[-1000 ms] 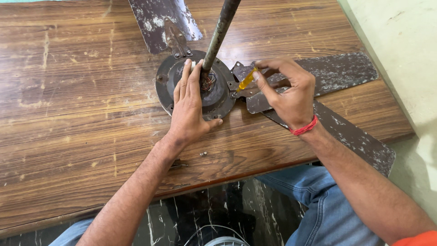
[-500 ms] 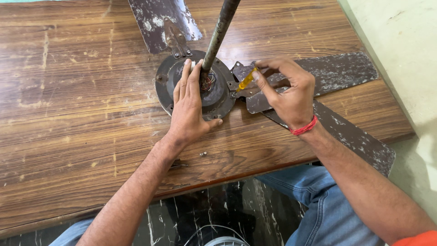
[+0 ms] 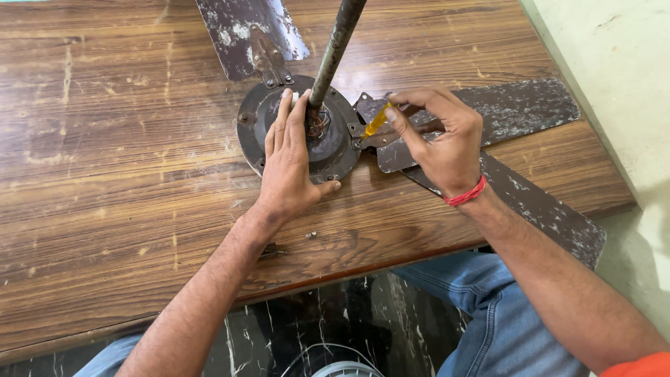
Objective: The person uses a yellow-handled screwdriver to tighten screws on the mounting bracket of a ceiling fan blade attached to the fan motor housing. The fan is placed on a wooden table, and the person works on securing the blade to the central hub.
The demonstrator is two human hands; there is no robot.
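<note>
Nearest the camera: blue jeans [image 3: 488, 328] and a dark marbled floor [image 3: 335, 314] below the counter [image 3: 105, 174] edge. A small loose screw [image 3: 311, 235] lies on the wood just beyond the left wrist; a second small dark bit [image 3: 273, 250] lies beside the forearm.

Left hand [image 3: 289, 164] lies flat, palm down, on the round dark motor housing [image 3: 335, 150] of a ceiling fan, fingers [image 3: 283, 122] stretched straight and together toward the rod, thumb spread to the right. It grips nothing, only presses.

Right hand [image 3: 443, 143], red thread [image 3: 466, 193] at the wrist, has its fingers pinched closed on a yellow-handled screwdriver [image 3: 377, 122]. The tool's long axis slants down-left, tip toward the blade bracket [image 3: 366, 132] at the housing's right rim. The right hand is the nearer one to that joint; the left hand sits just left of it, apart.

Metal down rod [image 3: 333, 52] rises from the housing centre toward the camera, wires [image 3: 317, 126] showing at its base; it crosses above the left fingertips but not the bracket.

Worn blades: one [image 3: 502, 105] runs right under the right hand, one [image 3: 544, 209] goes down-right past the counter edge, one [image 3: 244, 31] points away at the far side. Pale wall [image 3: 614, 70] at right.
</note>
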